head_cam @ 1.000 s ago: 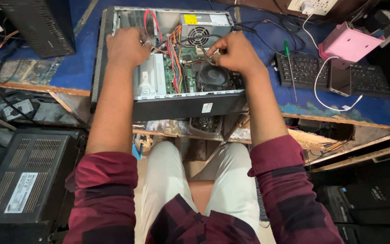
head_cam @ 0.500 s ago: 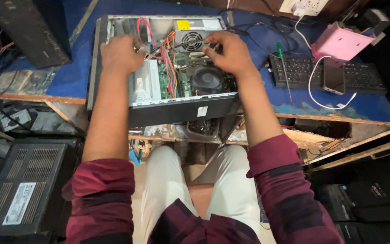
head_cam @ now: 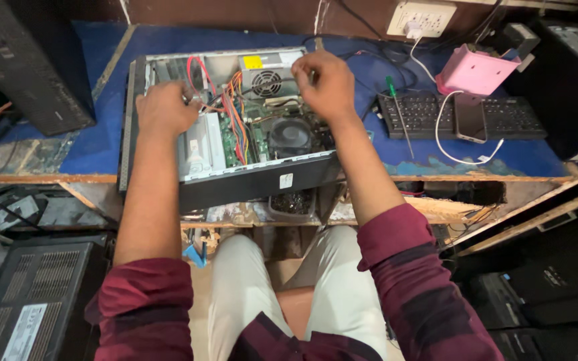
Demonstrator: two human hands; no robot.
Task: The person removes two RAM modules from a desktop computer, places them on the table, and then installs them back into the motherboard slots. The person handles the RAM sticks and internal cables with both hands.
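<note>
Grey computer case (head_cam: 249,184) under both hands

Dark maroon checked shirt sleeves (head_cam: 406,267) are worn rolled above the elbows, over pale beige trousers (head_cam: 332,294); forearms are left bare.

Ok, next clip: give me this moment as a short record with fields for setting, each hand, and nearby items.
setting: open computer case lying on a blue table
left hand: resting inside the case by the coloured wires
right hand: raised over the case's far right corner; grip unclear
nearby: keyboard, phone, green screwdriver, pink box
</note>
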